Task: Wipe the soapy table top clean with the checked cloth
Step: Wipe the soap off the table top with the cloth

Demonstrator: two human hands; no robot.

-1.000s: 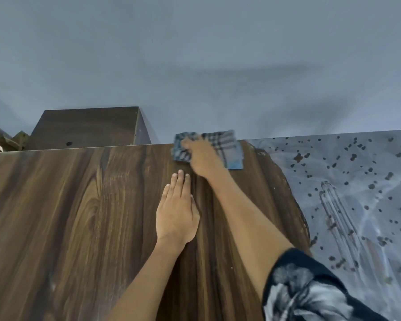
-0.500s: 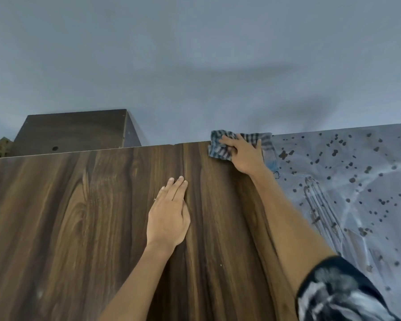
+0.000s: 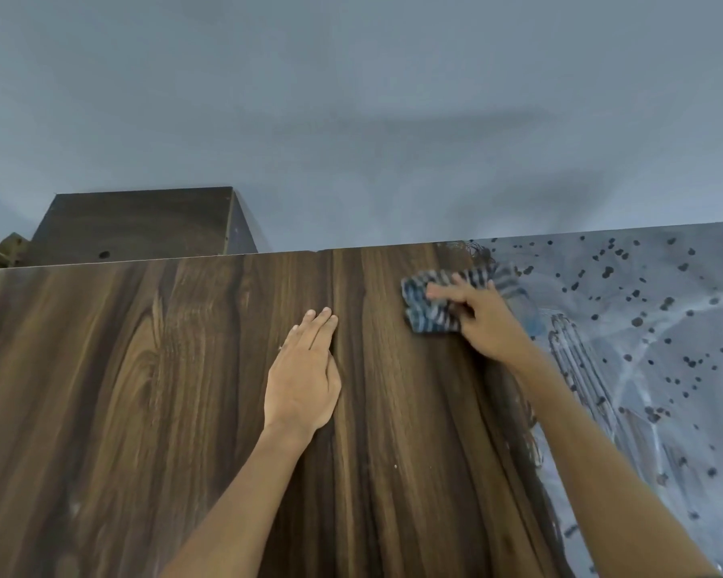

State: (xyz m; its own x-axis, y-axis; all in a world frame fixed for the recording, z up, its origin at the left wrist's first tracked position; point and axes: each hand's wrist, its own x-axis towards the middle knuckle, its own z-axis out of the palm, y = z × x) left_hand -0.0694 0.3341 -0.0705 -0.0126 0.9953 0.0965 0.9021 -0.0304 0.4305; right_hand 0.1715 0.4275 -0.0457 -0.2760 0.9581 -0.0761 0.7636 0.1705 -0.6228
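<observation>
Big dark wood-grain table top (image 3: 143,410) fills most of the view, and its right part is under a pale soapy film (image 3: 664,327) dotted with dark specks. Left hand (image 3: 303,377) lies flat and open on the dry wood. Right hand (image 3: 483,323) presses down on the bunched-up checked cloth (image 3: 428,308), right where wood meets soap, near the far edge.

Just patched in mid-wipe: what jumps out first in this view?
The right hand presses the checked cloth near the table top's far edge, right at the border of the pale soapy film covering the right side. The left hand lies flat on bare wood mid-table.
</observation>
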